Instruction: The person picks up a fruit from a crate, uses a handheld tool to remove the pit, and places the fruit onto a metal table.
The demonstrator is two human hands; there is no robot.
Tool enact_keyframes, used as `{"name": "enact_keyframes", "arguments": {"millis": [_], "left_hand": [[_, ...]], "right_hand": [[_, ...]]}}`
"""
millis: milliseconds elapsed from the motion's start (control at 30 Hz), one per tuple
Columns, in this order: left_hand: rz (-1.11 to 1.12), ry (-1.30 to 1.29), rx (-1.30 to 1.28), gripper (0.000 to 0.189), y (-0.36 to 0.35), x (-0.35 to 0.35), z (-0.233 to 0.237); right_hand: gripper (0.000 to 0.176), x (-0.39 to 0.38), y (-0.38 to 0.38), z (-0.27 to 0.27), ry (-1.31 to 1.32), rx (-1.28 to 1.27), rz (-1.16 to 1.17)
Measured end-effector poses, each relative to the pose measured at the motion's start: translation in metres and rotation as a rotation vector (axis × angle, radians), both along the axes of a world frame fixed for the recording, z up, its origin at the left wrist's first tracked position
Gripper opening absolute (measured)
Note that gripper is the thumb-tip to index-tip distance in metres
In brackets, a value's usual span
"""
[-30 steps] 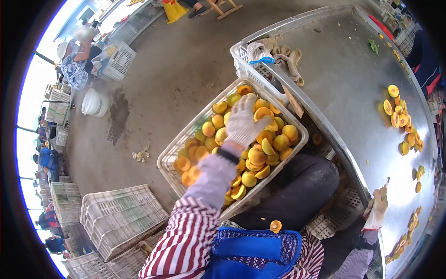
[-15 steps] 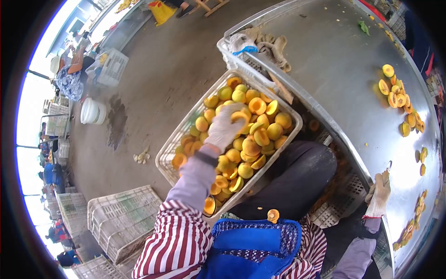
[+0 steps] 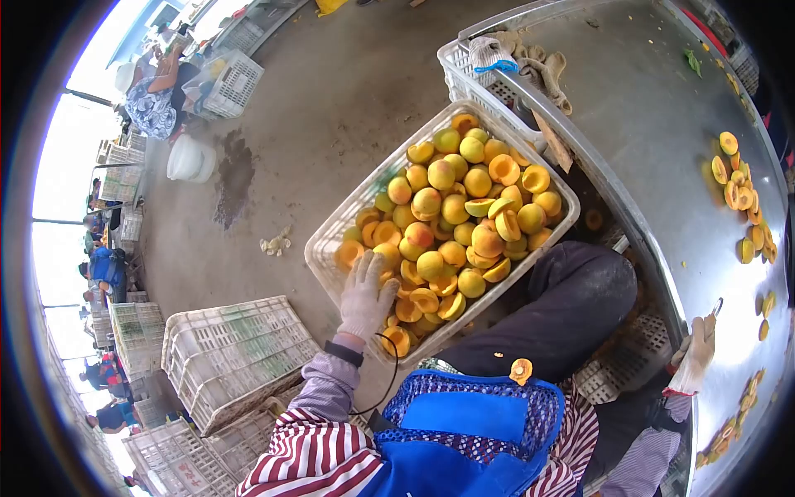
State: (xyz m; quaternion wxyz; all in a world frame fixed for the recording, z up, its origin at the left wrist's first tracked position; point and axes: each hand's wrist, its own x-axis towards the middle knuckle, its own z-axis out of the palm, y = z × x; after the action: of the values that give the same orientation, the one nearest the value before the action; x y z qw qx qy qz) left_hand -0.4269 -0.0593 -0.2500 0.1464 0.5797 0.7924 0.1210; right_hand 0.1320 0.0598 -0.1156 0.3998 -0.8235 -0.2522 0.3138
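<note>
My left hand (image 3: 367, 296), in a pale glove, lies over the lower left edge of a white crate (image 3: 334, 225) with its fingers spread against the halved fruit (image 3: 397, 340) and holds nothing. The crate is full of yellow-orange fruit (image 3: 426, 202), whole and halved, and stands tilted beside my knee. At the right, my gloved right hand (image 3: 696, 358) is closed round a small tool (image 3: 718, 306) by the metal table's near edge; only the tool's looped metal tip shows.
Fruit halves (image 3: 739, 195) lie along the metal table (image 3: 613, 108). Gloves (image 3: 542, 74) hang by a small white basket (image 3: 464, 70) at its corner. Empty crates (image 3: 236, 352) stand at lower left. A white bucket (image 3: 191, 159) and people (image 3: 157, 99) are farther left.
My left hand has moved from the middle of the fruit to the crate's lower left edge and opened. The view has shifted, so the crate and table appear farther right.
</note>
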Motion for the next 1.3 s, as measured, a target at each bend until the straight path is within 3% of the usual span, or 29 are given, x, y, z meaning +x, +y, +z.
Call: {"name": "enact_keyframes", "arguments": {"millis": [33,100,133,267,367,433,500,567,667,833,967,1033,1100,1167,1233,1300], "left_hand": [[0.003,-0.001,0.001,0.057,0.002,0.005,-0.006],[-0.102,0.295,-0.082,0.055,0.009,0.015,-0.026],[-0.148,0.398,0.065,0.056,0.013,0.01,-0.05],[-0.121,0.345,-0.163,0.051,0.048,0.003,-0.031],[-0.128,0.305,-0.144,0.047,0.093,0.035,0.028],[-0.247,0.086,0.026,0.06,0.121,0.083,0.05],[-0.616,0.389,0.19,0.062,0.142,0.112,0.019],[-0.68,0.19,0.176,0.056,0.167,0.131,0.005],[-0.556,0.044,0.045,0.048,0.207,0.143,0.009],[-0.584,0.014,-0.018,0.045,0.219,0.132,0.016],[0.157,-0.646,-0.063,0.06,0.17,0.101,0.068],[0.452,-0.958,0.03,0.076,0.154,0.053,0.037],[0.414,-0.361,-0.089,0.081,0.14,0.005,0.023],[0.44,0.128,-0.155,0.076,0.131,-0.027,-0.025],[0.448,0.075,-0.268,0.069,0.13,-0.03,-0.023],[0.114,0.496,0.075,0.067,0.12,-0.023,-0.049]], "right_hand": [[0.022,-0.004,0.0,0.002,-0.001,0.001,0.003],[0.021,-0.012,0.003,0.002,-0.067,0.005,-0.068],[0.021,-0.011,0.002,0.001,-0.069,0.003,-0.07],[0.023,0.011,-0.004,-0.004,-0.009,-0.018,0.032],[0.023,-0.003,0.001,0.0,-0.005,0.013,0.036],[0.022,-0.003,-0.003,0.001,-0.023,0.023,-0.001],[0.023,0.007,-0.002,-0.008,-0.007,0.043,0.02],[0.023,0.002,-0.001,-0.004,-0.027,0.066,0.014],[0.021,0.001,-0.001,-0.005,-0.041,0.046,-0.003],[0.028,0.012,-0.003,-0.008,-0.005,0.037,0.03],[0.037,0.009,-0.004,-0.011,-0.015,0.071,0.024],[0.037,0.014,-0.003,-0.015,-0.04,0.057,0.017],[0.037,0.012,-0.003,-0.014,-0.068,0.041,0.009],[0.038,0.004,-0.002,-0.009,-0.088,0.071,0.021],[0.037,0.006,-0.002,-0.012,-0.092,0.086,0.029],[0.036,0.003,-0.002,-0.01,-0.101,0.093,0.032]]}}
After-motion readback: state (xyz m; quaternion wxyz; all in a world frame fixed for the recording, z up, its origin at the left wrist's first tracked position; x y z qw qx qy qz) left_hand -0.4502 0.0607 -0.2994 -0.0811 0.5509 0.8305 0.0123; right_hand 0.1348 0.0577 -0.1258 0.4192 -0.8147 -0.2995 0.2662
